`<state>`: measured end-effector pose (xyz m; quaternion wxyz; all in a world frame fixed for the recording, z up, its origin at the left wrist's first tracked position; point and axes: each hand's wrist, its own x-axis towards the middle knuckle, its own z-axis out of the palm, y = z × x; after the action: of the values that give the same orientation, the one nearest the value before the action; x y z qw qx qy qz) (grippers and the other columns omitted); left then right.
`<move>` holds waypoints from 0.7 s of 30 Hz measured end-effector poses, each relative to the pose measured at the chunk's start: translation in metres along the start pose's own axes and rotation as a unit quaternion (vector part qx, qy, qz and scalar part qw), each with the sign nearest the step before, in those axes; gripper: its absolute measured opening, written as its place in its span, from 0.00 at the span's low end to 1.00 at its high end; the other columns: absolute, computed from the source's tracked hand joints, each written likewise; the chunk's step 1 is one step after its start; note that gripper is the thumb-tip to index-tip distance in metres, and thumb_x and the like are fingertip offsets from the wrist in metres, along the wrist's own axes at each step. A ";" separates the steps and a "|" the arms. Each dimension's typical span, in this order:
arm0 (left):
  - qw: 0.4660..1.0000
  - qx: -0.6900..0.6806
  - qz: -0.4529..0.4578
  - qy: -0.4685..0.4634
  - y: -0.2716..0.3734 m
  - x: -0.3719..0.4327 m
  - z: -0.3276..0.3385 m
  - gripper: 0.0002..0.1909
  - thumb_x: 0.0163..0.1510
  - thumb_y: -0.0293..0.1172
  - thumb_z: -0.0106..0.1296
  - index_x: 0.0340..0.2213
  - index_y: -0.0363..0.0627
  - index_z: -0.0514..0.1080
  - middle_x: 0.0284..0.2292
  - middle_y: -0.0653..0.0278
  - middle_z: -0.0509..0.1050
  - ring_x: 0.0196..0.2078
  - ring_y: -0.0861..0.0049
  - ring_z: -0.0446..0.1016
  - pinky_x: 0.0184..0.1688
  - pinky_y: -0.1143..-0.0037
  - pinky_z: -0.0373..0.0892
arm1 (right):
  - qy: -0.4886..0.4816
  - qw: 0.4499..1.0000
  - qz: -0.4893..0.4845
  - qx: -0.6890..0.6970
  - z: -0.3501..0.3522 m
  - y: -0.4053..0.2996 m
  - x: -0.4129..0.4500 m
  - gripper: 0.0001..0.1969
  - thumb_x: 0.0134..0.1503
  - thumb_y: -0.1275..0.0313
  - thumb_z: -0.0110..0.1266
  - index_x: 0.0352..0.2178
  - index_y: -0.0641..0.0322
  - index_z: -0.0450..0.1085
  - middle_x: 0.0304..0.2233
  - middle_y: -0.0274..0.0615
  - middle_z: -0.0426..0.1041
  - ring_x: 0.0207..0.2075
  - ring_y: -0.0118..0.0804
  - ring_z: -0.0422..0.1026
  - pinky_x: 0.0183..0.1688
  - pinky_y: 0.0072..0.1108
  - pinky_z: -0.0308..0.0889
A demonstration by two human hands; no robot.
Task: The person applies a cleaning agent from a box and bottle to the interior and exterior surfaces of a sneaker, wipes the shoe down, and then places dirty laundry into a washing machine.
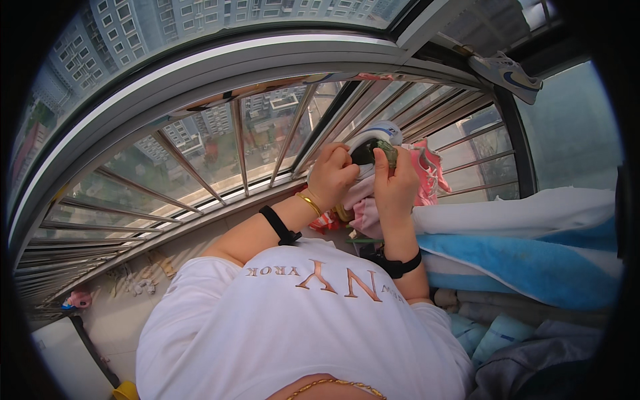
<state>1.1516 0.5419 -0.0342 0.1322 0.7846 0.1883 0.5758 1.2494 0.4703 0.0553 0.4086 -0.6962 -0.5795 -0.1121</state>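
A white sneaker with blue trim is held up between both hands in front of the window bars, its dark opening turned towards me. My left hand, a gold bangle at its wrist, pinches the rim of the opening with curled fingers. On the other side my right hand grips a small green object, perhaps cloth or a packet, between thumb and fingers at the shoe's opening. Part of the shoe is hidden behind the hands. Pink garments lie or hang just beyond the right hand.
Metal safety bars run along the curved window. Another sneaker rests on the frame at upper right. Blue and white towels or blankets fill the right side. A white box-like surface and small items are at lower left.
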 end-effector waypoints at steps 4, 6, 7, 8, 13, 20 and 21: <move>1.000 -0.011 -0.016 -0.010 0.000 -0.002 0.003 0.12 0.28 0.18 0.56 0.20 0.46 0.69 0.25 0.63 0.62 0.39 0.59 0.66 0.39 0.69 0.66 | -0.004 0.999 -0.024 -0.041 0.005 0.004 0.000 0.14 0.54 0.62 0.54 0.30 0.64 0.67 0.20 0.48 0.69 0.20 0.49 0.69 0.22 0.30 0.62; 1.000 -0.020 -0.017 -0.007 -0.001 -0.001 0.004 0.13 0.27 0.18 0.56 0.21 0.46 0.69 0.25 0.63 0.62 0.40 0.58 0.66 0.39 0.68 0.66 | 0.014 0.999 -0.032 -0.039 0.008 0.006 -0.001 0.13 0.53 0.62 0.54 0.28 0.63 0.66 0.20 0.47 0.69 0.20 0.49 0.69 0.21 0.32 0.62; 1.000 -0.021 -0.017 -0.008 -0.001 -0.002 0.003 0.13 0.27 0.18 0.56 0.21 0.46 0.69 0.25 0.63 0.62 0.40 0.58 0.66 0.39 0.68 0.66 | -0.002 0.999 -0.022 -0.045 0.008 0.008 -0.001 0.13 0.53 0.62 0.54 0.28 0.63 0.67 0.20 0.47 0.69 0.20 0.49 0.69 0.21 0.32 0.62; 1.000 -0.015 -0.021 -0.010 -0.001 -0.004 0.003 0.13 0.27 0.18 0.57 0.21 0.46 0.69 0.25 0.62 0.62 0.40 0.58 0.66 0.39 0.68 0.66 | -0.018 0.998 -0.013 -0.051 0.009 0.010 -0.002 0.13 0.53 0.62 0.54 0.28 0.64 0.67 0.20 0.48 0.69 0.20 0.50 0.69 0.21 0.32 0.62; 0.999 -0.022 -0.030 -0.014 -0.002 -0.004 0.005 0.14 0.26 0.18 0.57 0.20 0.45 0.68 0.26 0.61 0.62 0.40 0.57 0.66 0.39 0.67 0.66 | -0.016 1.000 -0.003 -0.021 0.009 0.011 -0.002 0.13 0.53 0.63 0.55 0.29 0.64 0.67 0.21 0.48 0.70 0.21 0.51 0.69 0.22 0.32 0.62; 0.998 -0.027 -0.051 -0.024 0.002 0.003 0.005 0.11 0.27 0.19 0.56 0.17 0.44 0.65 0.25 0.61 0.62 0.39 0.58 0.65 0.39 0.67 0.65 | 0.025 1.000 -0.007 0.007 0.005 0.012 -0.005 0.13 0.53 0.63 0.55 0.30 0.65 0.67 0.23 0.46 0.70 0.22 0.49 0.69 0.24 0.30 0.63; 0.998 -0.023 -0.055 -0.018 0.004 0.003 0.004 0.10 0.30 0.20 0.54 0.15 0.44 0.63 0.24 0.61 0.62 0.38 0.59 0.66 0.38 0.68 0.66 | 0.023 1.000 -0.007 0.008 0.001 0.011 -0.003 0.13 0.53 0.63 0.55 0.30 0.65 0.67 0.23 0.46 0.70 0.22 0.49 0.69 0.24 0.30 0.63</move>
<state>1.1566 0.5394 -0.0310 0.1850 0.7798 0.2154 0.5580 1.2579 0.4689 0.0478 0.4265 -0.6862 -0.5755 -0.1264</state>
